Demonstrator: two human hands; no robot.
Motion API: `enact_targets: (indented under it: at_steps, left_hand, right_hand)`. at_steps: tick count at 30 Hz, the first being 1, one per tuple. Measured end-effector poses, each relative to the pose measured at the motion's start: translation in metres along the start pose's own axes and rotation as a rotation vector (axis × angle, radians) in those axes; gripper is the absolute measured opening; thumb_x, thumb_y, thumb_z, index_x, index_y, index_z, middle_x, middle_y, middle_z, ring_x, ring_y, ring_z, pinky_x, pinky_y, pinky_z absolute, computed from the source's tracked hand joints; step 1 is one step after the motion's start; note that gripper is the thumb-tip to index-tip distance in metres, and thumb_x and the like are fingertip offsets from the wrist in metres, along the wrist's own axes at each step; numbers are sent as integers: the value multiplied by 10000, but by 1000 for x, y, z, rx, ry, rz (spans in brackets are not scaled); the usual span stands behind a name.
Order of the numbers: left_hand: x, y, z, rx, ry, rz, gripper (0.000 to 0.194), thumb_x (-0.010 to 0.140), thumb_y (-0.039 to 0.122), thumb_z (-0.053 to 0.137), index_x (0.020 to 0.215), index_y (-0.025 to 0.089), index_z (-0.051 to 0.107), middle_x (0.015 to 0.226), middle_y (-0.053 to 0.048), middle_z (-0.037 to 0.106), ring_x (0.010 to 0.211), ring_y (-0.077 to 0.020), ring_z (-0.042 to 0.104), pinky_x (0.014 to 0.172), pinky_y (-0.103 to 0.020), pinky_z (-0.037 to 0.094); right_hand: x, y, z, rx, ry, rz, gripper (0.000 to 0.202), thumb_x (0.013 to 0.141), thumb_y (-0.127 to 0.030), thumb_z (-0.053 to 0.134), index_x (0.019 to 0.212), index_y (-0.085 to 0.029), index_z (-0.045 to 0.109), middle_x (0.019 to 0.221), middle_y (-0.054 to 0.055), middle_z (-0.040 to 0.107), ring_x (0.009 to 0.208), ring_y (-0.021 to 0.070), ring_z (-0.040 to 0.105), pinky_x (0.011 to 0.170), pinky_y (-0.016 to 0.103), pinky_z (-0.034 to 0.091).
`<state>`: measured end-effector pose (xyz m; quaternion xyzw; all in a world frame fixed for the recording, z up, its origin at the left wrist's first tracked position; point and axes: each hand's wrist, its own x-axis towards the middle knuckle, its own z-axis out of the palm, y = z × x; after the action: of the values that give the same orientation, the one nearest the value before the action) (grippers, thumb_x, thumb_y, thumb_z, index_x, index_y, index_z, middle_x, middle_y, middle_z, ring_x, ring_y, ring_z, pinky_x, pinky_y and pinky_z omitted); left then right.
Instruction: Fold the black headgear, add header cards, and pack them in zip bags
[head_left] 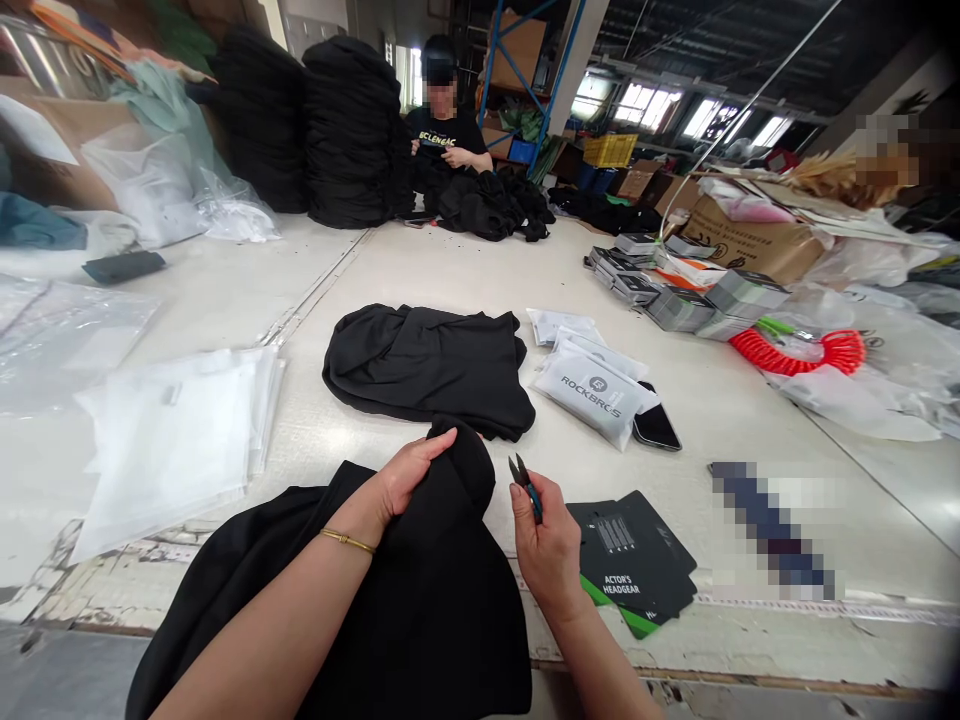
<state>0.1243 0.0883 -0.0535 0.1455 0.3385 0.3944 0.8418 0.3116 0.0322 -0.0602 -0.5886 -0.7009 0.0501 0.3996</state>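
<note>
My left hand (409, 470) grips a black fabric headgear piece (442, 580), thumb on top and the other fingers hidden under the cloth. The fabric drapes over the table's front edge. In my right hand (547, 540) is a pair of small thread snips (526, 487), blades pointing up and apart from the cloth. Beyond my hands lies a pile of folded black headgear (427, 365). Right of my right hand, black-and-green printed cards (634, 560) lie in a loose stack.
Frosted bags (180, 430) lie at left. Packed ROCKBROS pouches (589, 390) overlap a phone (658, 418) at right. Farther back are stacked small boxes (679, 308) and a red coiled hose (802, 355). Another person (446, 135) handles black cloth across the table, beside tall black fabric stacks (352, 130).
</note>
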Motion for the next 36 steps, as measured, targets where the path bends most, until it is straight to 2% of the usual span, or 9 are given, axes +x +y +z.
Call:
enact_targets:
  at_steps: [4, 7, 15, 17, 21, 24, 28, 31, 36]
  left_hand:
    - [1, 0, -1, 12, -11, 11, 400, 795, 346, 626, 1126, 120, 620, 910, -135, 711, 795, -256, 682, 716, -335, 543]
    - [1, 0, -1, 18, -27, 16, 398, 804, 350, 613, 1134, 127, 613, 911, -135, 710, 807, -267, 681, 714, -349, 541]
    - [0, 0, -2, 29, -28, 2, 353, 788, 349, 629, 1037, 100, 651, 864, -134, 713, 764, -261, 679, 697, -351, 540]
    - [-1, 0, -2, 27, -21, -17, 337, 780, 349, 635, 965, 69, 669, 821, -146, 712, 705, -252, 676, 683, -354, 540]
    - [-3, 1, -1, -7, -22, -30, 301, 786, 357, 624, 871, 75, 683, 772, -123, 713, 659, -213, 669, 696, -323, 538]
    - [-3, 1, 1, -39, -43, -28, 333, 797, 388, 600, 888, 80, 684, 784, -114, 716, 702, -213, 673, 718, -312, 534]
    - [-3, 2, 2, -74, -84, 13, 377, 819, 398, 541, 973, 80, 673, 857, -126, 717, 784, -239, 675, 767, -337, 525]
    - [-1, 5, -1, -87, -67, 52, 387, 832, 394, 511, 996, 80, 666, 876, -132, 716, 836, -256, 672, 796, -353, 520]
    - [0, 9, -3, -82, -1, 104, 413, 828, 453, 529, 982, 96, 668, 872, -126, 717, 845, -250, 671, 785, -332, 524]
  right_hand:
    - [-4, -3, 3, -39, -88, -121, 294, 907, -346, 430, 1072, -127, 536, 820, 85, 678, 665, 181, 649, 573, 264, 494]
    - [-7, -2, 12, -121, -99, -213, 297, 921, -318, 407, 1072, -97, 535, 810, 98, 670, 665, 195, 654, 546, 271, 484]
    - [-3, 0, 19, -138, -34, -221, 289, 926, -328, 393, 1064, -111, 527, 856, 104, 679, 673, 196, 661, 544, 276, 481]
    - [-2, -2, 17, -73, -40, -153, 291, 915, -349, 409, 1055, -125, 531, 844, 93, 678, 653, 187, 649, 553, 279, 482]
    - [4, -6, 12, 138, -54, 99, 290, 879, -392, 456, 1043, -170, 541, 833, 62, 667, 696, 174, 633, 612, 277, 487]
    - [9, -10, 14, 345, -54, 282, 275, 853, -407, 487, 1019, -196, 544, 895, 58, 656, 803, 181, 622, 701, 297, 486]
    - [14, -11, 23, 676, -92, 478, 342, 717, -397, 663, 970, -195, 556, 928, 56, 646, 860, 185, 610, 758, 315, 483]
    - [16, -8, 27, 829, -110, 596, 349, 648, -356, 724, 924, -190, 589, 803, 14, 630, 762, 155, 605, 699, 287, 486]
    - [18, -8, 23, 905, -114, 682, 347, 620, -364, 738, 888, -193, 601, 712, -17, 594, 531, 104, 531, 457, 223, 412]
